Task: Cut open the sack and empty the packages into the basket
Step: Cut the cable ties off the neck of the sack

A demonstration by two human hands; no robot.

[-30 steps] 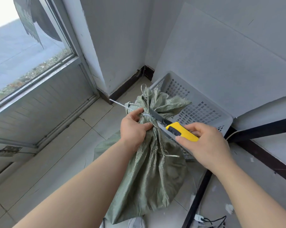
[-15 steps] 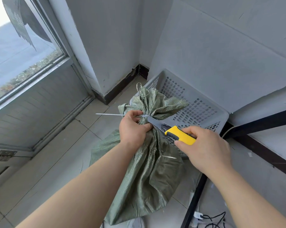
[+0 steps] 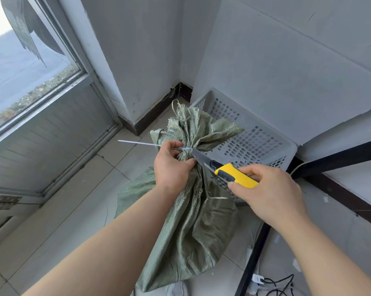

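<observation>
Two bare hands over tiled floor. Left hand point(image 3: 171, 165) clenched around tied neck of green woven sack point(image 3: 193, 221). Right hand point(image 3: 269, 193) wrapped around yellow utility knife point(image 3: 233, 177), blade tip touching white zip tie point(image 3: 150, 144). Grey perforated basket point(image 3: 255, 144) just behind sack.

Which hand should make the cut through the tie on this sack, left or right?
Right. The right hand holds the yellow knife, its blade tip at the white tie. The left hand grips the green sack at the neck, steadying it.
</observation>
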